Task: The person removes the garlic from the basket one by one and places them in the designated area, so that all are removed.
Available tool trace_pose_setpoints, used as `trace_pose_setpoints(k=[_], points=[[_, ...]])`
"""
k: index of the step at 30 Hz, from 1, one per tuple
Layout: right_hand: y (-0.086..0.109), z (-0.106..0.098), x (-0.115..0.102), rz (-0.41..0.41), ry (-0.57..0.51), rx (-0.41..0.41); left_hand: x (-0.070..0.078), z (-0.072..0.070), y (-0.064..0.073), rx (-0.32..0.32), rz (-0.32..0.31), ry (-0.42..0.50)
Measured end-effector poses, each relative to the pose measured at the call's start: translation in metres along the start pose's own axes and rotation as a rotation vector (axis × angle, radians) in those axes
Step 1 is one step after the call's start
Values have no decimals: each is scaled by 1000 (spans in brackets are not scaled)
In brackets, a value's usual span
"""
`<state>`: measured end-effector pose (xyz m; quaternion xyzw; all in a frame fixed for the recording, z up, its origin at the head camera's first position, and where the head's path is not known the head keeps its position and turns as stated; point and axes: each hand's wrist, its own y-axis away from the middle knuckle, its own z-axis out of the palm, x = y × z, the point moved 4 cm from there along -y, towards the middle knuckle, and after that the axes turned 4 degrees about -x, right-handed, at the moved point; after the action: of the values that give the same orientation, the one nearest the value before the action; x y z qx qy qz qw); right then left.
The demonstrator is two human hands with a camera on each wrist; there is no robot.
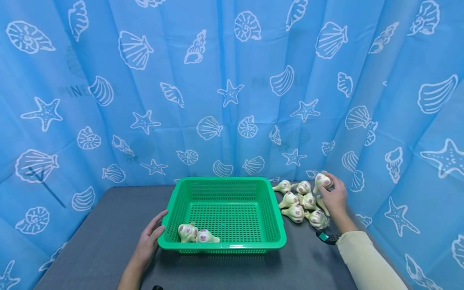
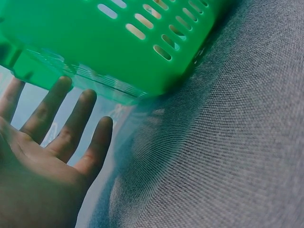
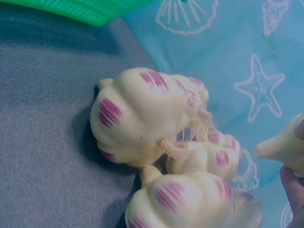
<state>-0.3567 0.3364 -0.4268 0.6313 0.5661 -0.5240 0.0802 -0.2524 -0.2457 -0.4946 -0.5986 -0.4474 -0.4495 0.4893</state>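
A green plastic basket (image 1: 232,245) stands on the grey table with two garlic bulbs, one a garlic bulb (image 1: 187,233), in its front left corner. My left hand (image 1: 148,237) touches the basket's left rim; in the left wrist view its fingers (image 2: 71,128) are spread and straight beside the basket wall. At the right, my right hand (image 1: 335,195) pinches a garlic bulb (image 1: 322,182) above the back of a garlic pile. In the right wrist view that held garlic bulb (image 3: 285,147) shows at the right edge, stem pointing left.
Several white garlic bulbs with purple marks, among them a front bulb (image 1: 294,213), lie close together right of the basket. A blue shell-print curtain (image 1: 232,92) hangs behind and along both sides of the table (image 1: 119,225). A dark band (image 1: 327,237) circles the right wrist.
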Motion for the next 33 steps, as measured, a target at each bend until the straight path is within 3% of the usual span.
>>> trace_pose_setpoints(k=[15, 33], points=[[7, -18, 23, 82, 22, 43, 1, 1, 1, -11, 16, 24], [33, -36, 49, 220, 50, 52, 1, 1, 1, -24, 33, 57]])
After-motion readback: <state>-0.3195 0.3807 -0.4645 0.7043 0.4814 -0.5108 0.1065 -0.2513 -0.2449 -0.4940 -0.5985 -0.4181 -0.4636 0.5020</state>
